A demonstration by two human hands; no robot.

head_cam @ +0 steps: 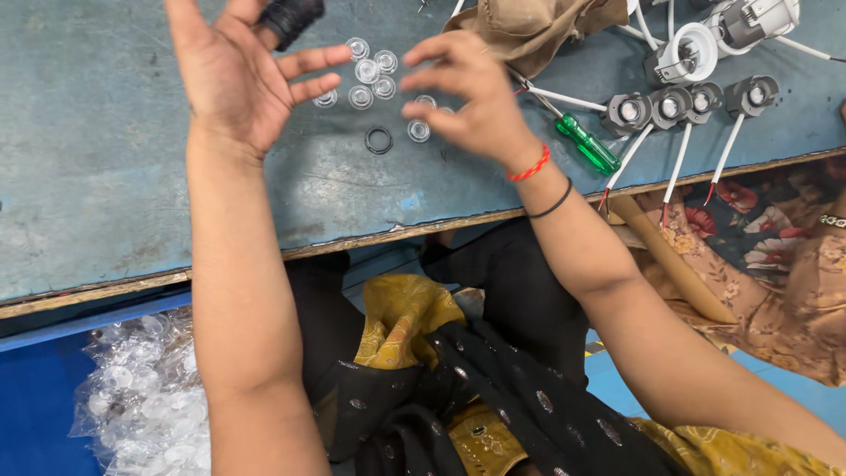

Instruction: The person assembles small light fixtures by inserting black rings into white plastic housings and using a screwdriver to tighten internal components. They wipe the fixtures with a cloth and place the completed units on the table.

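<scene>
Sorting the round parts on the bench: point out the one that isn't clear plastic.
The black ring, lying flat just below the cluster of clear lenses. It alone is dark and open through the middle.

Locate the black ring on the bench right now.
In the head view the black ring lies flat on the blue-grey bench, between the two hands, just below the cluster of clear lenses and left of the right hand.

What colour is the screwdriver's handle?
Clear green: the screwdriver lies on the table, seen from the head camera.

Worn blue-grey worktable [106, 176] with chipped wooden edge, above blue floor [35, 397].
</scene>
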